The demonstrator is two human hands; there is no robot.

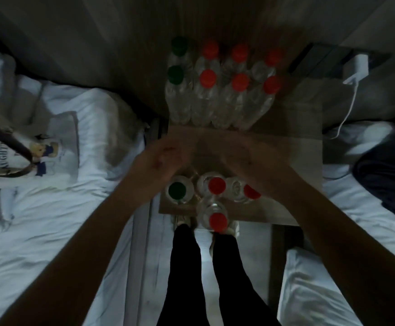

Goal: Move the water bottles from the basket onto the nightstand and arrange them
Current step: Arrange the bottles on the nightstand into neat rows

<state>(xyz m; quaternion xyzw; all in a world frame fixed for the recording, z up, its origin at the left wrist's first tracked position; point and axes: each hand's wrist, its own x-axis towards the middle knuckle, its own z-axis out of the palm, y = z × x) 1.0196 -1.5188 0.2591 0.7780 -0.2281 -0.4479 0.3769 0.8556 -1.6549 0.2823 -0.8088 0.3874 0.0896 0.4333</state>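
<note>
While eight bottles already stand in two rows at the back of the desk, both hands, left hand and right hand, hover open and empty above four loose front bottles, so arranging seems underway and the next move calls for closing a grip on one.

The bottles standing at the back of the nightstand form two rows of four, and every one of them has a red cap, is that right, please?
Not quite. The head view shows two rows of four at the back of the nightstand, but the leftmost bottle in each row has a green cap; the other six caps are red.
</note>
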